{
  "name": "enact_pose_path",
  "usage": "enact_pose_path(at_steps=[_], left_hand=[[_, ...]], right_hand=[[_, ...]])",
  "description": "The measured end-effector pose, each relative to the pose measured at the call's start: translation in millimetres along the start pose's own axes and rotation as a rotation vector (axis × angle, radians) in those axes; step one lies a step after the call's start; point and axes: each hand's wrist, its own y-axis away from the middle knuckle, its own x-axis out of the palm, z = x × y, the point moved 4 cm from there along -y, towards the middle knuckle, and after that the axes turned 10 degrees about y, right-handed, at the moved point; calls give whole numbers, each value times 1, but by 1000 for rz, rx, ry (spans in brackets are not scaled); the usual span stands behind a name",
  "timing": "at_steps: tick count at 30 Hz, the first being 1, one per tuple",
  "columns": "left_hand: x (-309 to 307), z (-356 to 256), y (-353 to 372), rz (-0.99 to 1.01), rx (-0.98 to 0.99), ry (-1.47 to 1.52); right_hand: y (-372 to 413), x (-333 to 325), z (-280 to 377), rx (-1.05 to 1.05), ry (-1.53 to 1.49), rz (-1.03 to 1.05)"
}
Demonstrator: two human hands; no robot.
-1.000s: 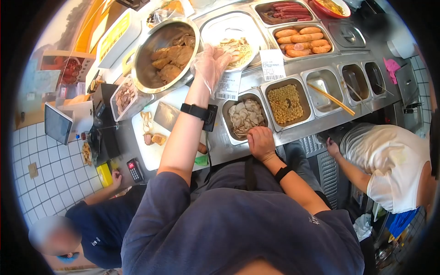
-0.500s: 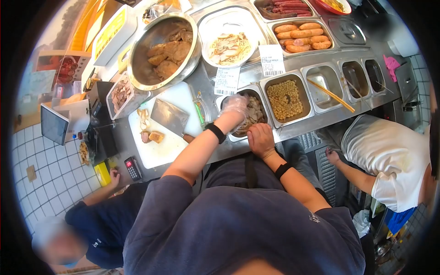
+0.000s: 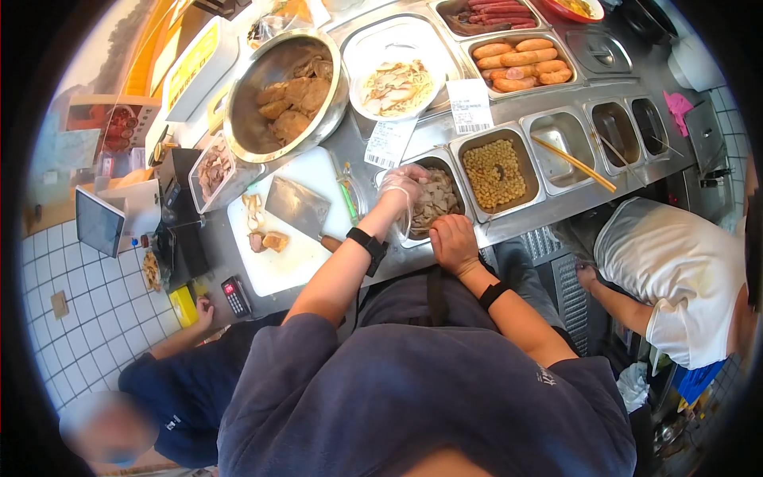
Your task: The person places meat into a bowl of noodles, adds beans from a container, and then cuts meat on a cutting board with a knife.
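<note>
Left hand (image 3: pixel 402 185) gloved (hygiene?), ten o'clock on meat pan (image 3: pixel 460 191)
Can't tell from here if its fingers pinch; right hand (image 3: pixel 455 241) at five, bare fingers together, bracing maybe.

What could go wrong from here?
1. The bare right hand rests at the near rim of the pan; its fingers might touch the sliced meat.
2. The cleaver lies with its handle close to the left arm, which might knock it.
3. The gloved left hand could drag the receipt lying by the white bowl.
</note>
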Motion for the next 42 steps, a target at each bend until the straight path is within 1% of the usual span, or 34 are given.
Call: enact_pose_path(at_steps=[3,6,9,12,15,18,21,24,25,28,29,32,35,38,39,42], left_hand=[[0,7,-3,28,35,142],[0,6,0,-14,35,89],[-4,4,0,-98,185,-142],[-3,4,5,-107,200,-131],[-3,7,5,-120,245,-185],[-2,4,12,-193,279,-373],[3,16,4,-123,360,-694],[22,-17,33,11,251,-932],[28,-28,42,45,272,-982],[39,-13,31,-11,416,-1092],[40,-11,27,6,396,-1072],[31,1,20,-41,514,-830],[23,6,14,-99,530,-692],[15,4,16,-140,244,-466],[14,0,18,-114,238,-406],[7,-8,17,18,-28,213]], right_hand=[[-2,-1,0,-6,7,-3],[0,0,0,10,-6,30],[1,0,0,25,-12,47],[0,-1,0,30,-14,42],[1,-1,0,29,-11,26],[2,-1,0,31,-11,16],[2,0,0,32,-10,20],[3,0,0,34,-5,20],[3,0,0,34,-4,18],[3,1,0,25,11,-7],[3,1,-1,28,5,-7],[3,1,-1,33,2,3],[3,1,0,35,12,23],[4,1,-1,47,-7,41],[4,2,-1,47,-11,39],[4,1,-2,45,-18,38]])
